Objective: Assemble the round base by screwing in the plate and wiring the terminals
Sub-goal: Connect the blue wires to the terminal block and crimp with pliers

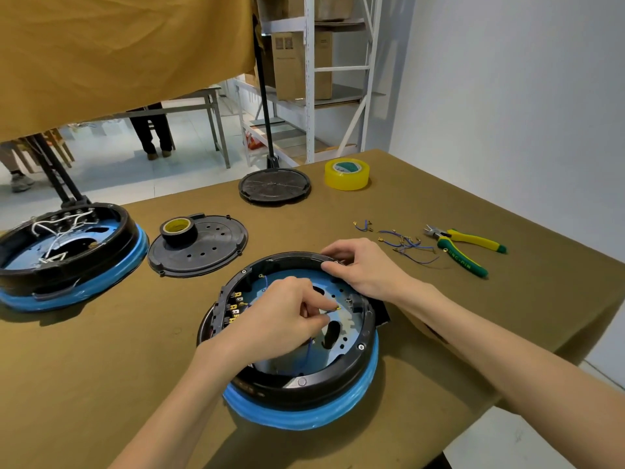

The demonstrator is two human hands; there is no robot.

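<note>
A round black base [348,370] with a blue lower band lies open-side up at the table's front centre. Inside it are a blue-filmed plate and a row of brass terminals [236,308] along the left wall. My left hand [280,319] reaches into the base and pinches a thin blue wire [334,309] with a brass tip over the plate. My right hand [358,265] grips the base's far rim, fingers curled over the edge. Several loose blue wires [402,243] with brass ends lie to the right of the base.
A second round base [67,252] with white wires sits at the left. A black perforated cover [199,247] carries a black tape roll [178,228]. Further back are another black disc [274,187] and yellow tape [347,174]. Green-yellow pliers [463,247] lie right, near the table edge.
</note>
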